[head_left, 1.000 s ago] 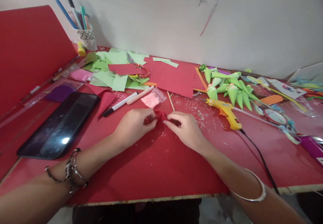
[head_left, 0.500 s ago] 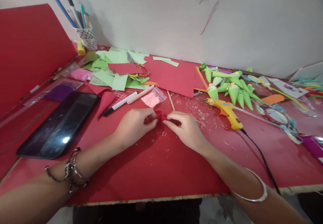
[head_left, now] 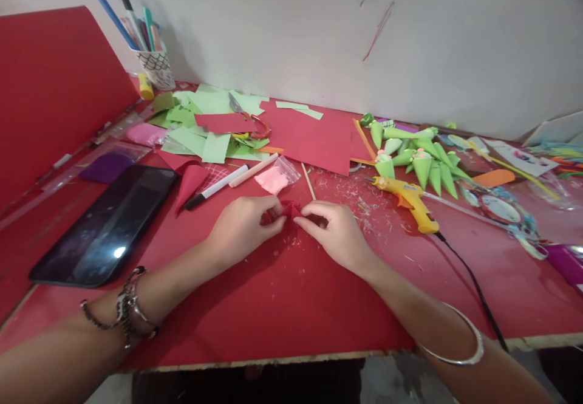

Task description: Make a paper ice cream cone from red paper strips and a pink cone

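Between my two hands is a small folded piece of red paper [head_left: 291,211], low over the red tabletop. My left hand [head_left: 243,225] pinches its left side between thumb and fingers. The thumb and fingertips of my right hand [head_left: 334,231] close on its right side. Fingers cover part of the paper, so its full shape is hidden. Just beyond my hands lie a small plastic bag of pale pink stuff [head_left: 273,177] and a thin wooden stick [head_left: 308,181]. A rolled red paper cone [head_left: 191,185] rests left of my left hand.
A yellow glue gun [head_left: 407,200] with a black cord lies at right, below several green paper cones [head_left: 421,170]. Left are a black phone [head_left: 107,225] and a marker [head_left: 217,186]. Scissors [head_left: 259,126] lie on green paper scraps [head_left: 191,140]; a pen cup [head_left: 156,68] stands behind.
The red paper between my fingertips has shifted slightly, and its fold now shows as a small peak. Both hands stay almost in place.
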A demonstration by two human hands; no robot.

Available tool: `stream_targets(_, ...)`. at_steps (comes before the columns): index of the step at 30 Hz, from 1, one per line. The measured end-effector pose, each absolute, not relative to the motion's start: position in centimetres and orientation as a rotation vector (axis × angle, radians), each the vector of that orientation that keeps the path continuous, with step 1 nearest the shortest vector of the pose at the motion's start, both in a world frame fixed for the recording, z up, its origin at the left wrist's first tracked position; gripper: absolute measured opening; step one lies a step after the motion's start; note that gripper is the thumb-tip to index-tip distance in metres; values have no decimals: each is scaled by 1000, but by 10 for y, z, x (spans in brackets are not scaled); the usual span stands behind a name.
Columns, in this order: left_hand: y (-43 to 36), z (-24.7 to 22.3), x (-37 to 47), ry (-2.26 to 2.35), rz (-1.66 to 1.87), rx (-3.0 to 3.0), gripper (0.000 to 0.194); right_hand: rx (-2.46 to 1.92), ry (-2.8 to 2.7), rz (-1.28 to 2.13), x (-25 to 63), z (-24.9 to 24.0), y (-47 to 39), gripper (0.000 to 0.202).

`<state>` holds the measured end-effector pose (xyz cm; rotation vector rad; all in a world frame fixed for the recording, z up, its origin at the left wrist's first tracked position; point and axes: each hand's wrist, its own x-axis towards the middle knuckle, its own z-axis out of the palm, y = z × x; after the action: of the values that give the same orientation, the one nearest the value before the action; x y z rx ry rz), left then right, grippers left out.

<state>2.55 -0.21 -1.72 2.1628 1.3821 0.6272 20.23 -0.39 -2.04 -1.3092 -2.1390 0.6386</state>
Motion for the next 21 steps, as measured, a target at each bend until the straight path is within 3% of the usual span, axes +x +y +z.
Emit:
stream_targets(11,-2,-15,24,1451,604,2194,9,-1301,-2082,660,204,-23,-4,5)
stream_targets(16,2,-14,20,1494,753,2291,10,-1261,-1928,547,204,-21,-7,46)
stream_targets(21,3,-13,18,1363,919,2392,11,-1099,-2132,416,205,-15,-8,25)
